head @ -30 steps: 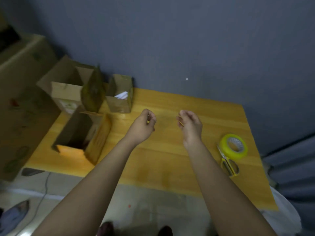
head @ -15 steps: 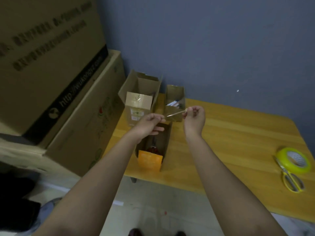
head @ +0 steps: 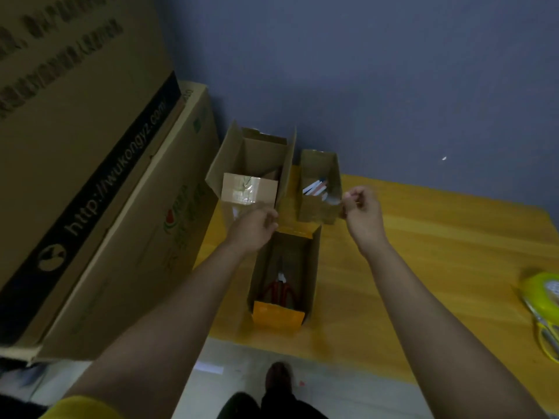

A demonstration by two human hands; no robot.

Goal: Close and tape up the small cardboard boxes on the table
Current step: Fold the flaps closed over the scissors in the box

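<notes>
A strip of clear, glossy packing tape [head: 308,204] is being held stretched in the air between two bare hands above the far left part of the pale wooden table [head: 423,252]. One end is being pinched by the curled fingers of the left hand [head: 257,228], the other by the fingertips of the right hand [head: 361,207]; the strip itself is faint and only partly made out.

Three small brown cardboard boxes are being kept open on the table. The tallest open cardboard box [head: 251,164] is standing at the back left corner, with its flaps raised and a shiny taped front flap [head: 249,189] folded outward just beyond the left hand. A smaller open cardboard box [head: 319,189] is standing just to its right, with white and coloured items showing inside. A long cardboard box with an orange end flap [head: 281,276] is lying nearest the table's front edge, below and between the hands, and a red-handled tool [head: 279,287] is being seen inside it.

At the right edge of the table, well apart from the boxes, a yellow-green tape roll [head: 543,290] and yellow-handled scissors [head: 547,334] are lying close together. Large printed cardboard cartons [head: 90,176] are being seen stacked to the left of the table.
</notes>
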